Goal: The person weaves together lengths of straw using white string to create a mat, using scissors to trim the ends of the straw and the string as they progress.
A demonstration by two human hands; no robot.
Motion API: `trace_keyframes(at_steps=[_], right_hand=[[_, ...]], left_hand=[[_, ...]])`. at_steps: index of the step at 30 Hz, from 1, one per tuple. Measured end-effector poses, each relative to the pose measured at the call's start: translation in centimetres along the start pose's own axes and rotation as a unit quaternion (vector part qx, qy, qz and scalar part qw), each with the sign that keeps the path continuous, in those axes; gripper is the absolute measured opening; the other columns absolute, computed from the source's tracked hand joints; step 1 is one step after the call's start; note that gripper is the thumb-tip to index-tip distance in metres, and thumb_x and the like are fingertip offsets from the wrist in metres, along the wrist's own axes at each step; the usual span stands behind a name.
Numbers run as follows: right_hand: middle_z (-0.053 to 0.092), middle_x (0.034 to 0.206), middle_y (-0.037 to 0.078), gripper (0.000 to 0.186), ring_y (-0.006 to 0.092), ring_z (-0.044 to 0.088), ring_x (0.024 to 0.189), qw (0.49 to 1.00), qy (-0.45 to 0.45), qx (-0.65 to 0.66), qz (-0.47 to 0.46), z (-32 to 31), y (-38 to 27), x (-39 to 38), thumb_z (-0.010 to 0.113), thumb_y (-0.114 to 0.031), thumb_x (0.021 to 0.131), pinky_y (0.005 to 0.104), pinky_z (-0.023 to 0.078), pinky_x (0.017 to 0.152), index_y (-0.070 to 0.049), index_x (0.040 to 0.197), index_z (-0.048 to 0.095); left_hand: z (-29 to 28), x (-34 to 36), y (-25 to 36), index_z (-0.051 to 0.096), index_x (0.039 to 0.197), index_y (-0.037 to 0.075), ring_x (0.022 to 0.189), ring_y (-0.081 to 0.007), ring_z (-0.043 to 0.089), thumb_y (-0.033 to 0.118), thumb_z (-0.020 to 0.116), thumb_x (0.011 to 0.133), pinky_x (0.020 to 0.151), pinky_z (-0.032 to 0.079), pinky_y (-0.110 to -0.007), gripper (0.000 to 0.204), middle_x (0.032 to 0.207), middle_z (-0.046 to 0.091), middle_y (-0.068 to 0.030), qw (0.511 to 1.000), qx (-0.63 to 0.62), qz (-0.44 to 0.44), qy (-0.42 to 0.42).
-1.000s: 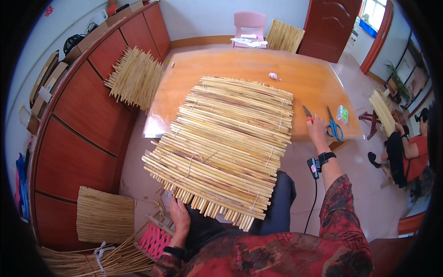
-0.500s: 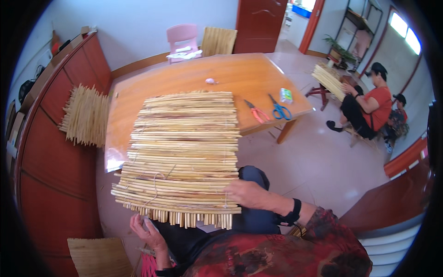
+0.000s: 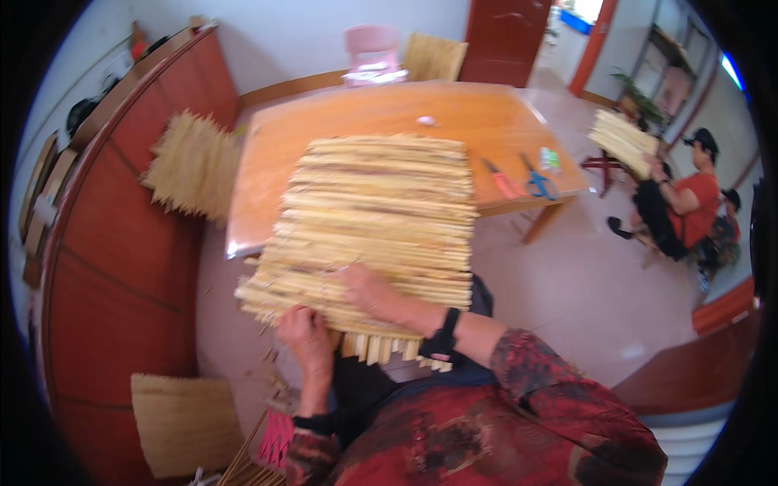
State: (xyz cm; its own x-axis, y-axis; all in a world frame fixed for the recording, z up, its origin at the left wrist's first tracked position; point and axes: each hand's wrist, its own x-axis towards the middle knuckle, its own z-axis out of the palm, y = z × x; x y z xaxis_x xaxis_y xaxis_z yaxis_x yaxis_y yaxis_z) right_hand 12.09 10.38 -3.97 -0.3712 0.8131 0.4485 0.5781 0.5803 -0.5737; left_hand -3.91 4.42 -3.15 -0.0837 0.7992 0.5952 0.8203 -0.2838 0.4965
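A mat of pale, thin sticks tied side by side lies partly on the table, its near end over my lap. Stick ends of uneven length jut out below that near edge. My left hand is at the mat's near left corner, fingers bent and closed on its edge. Across the top of the mat reaches my right hand, just above and right of the left one. Motion smears its fingers, so whether they hold anything is unclear. Thread on the mat is too blurred to follow.
On the orange-brown table lie red-handled pliers, blue-handled scissors and a small green-and-white pack. Another stick bundle stands by the red cabinet. A flat mat rests lower left. Another person sits at right.
My right hand has moved from the mat's right edge leftward across it. My left hand has risen to the near left corner. The whole view has shifted, with everything appearing farther right.
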Motion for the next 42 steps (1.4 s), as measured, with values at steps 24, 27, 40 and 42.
trace_keyframes(at_steps=[24,27,40,42], right_hand=[[0.053,0.077,0.009,0.011,0.0236,0.053,0.075,0.959,-0.104,-0.189,-0.182,-0.4,-3.6,1.4,0.05,-0.014,0.07,0.0326,0.046,0.059,-0.005,0.073,0.056],[0.052,0.073,0.013,0.011,0.0279,0.055,0.066,0.985,-0.085,-0.091,-0.118,-0.5,-3.8,0.9,0.052,-0.012,0.071,0.0382,0.046,0.057,-0.002,0.072,0.053],[0.059,0.067,0.017,0.02,0.0331,0.058,0.064,0.956,-0.194,0.208,0.077,-0.2,-3.8,0.0,0.059,-0.023,0.072,0.0411,0.045,0.06,-0.003,0.073,0.059],[0.059,0.066,0.017,0.017,0.0333,0.058,0.065,0.954,-0.239,0.146,0.105,-0.7,-3.9,0.2,0.06,-0.022,0.071,0.0411,0.046,0.061,-0.004,0.07,0.06]], left_hand=[[-0.5,-2.8,0.4,0.048,0.113,0.002,0.125,-0.0331,0.03,0.01,0.058,0.074,0.102,0.015,-0.051,0.041,0.129,0.04,-0.0165,0.99,0.105,-0.011,-0.096],[0.3,-3.0,-0.2,0.041,0.12,0.001,0.127,-0.0341,0.026,0.015,0.057,0.077,0.103,0.012,-0.053,0.047,0.132,0.036,-0.0171,0.99,0.094,-0.01,-0.104],[0.8,-3.3,-0.6,0.041,0.122,0.005,0.127,-0.0307,0.028,0.01,0.054,0.072,0.104,0.012,-0.049,0.051,0.132,0.038,-0.0137,0.993,0.086,-0.017,-0.076],[0.5,-3.3,-0.4,0.041,0.122,0.005,0.127,-0.0301,0.028,0.01,0.055,0.072,0.105,0.012,-0.049,0.052,0.131,0.038,-0.0135,0.994,0.071,-0.011,-0.083]])
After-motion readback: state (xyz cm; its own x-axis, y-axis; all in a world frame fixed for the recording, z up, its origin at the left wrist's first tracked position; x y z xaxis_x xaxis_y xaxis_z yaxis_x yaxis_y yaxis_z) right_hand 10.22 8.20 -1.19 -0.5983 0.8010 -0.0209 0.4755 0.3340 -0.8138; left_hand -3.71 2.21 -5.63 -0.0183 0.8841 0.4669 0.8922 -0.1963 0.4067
